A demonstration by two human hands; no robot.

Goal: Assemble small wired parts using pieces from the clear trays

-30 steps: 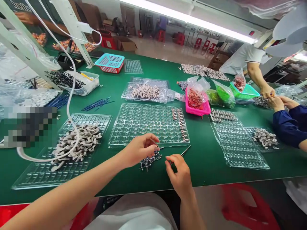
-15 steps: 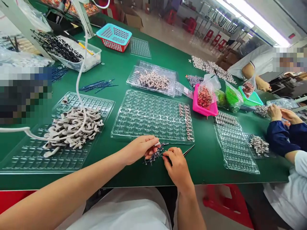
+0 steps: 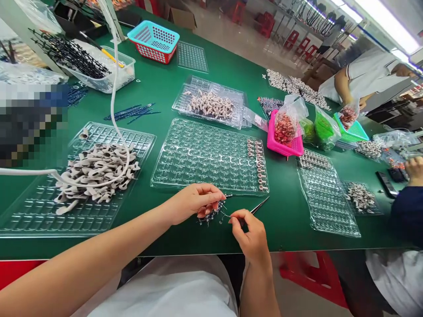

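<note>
Left hand (image 3: 194, 202) curled, contents unclear; right hand (image 3: 250, 232) pinches thin pale wire (image 3: 226, 215); dark wire-legged parts (image 3: 209, 216) between, likely for reach.

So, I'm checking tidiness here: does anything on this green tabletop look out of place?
The white flexible cable loops over the heaped grey-beige curved pieces on the left clear plastic tray, oddly placed since it might snag them.

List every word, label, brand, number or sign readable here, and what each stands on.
Readable text: none.
Pale tag left of the pink basket: its dark marks are too small to read.
Pixelated area at far left: nothing legible.
</note>
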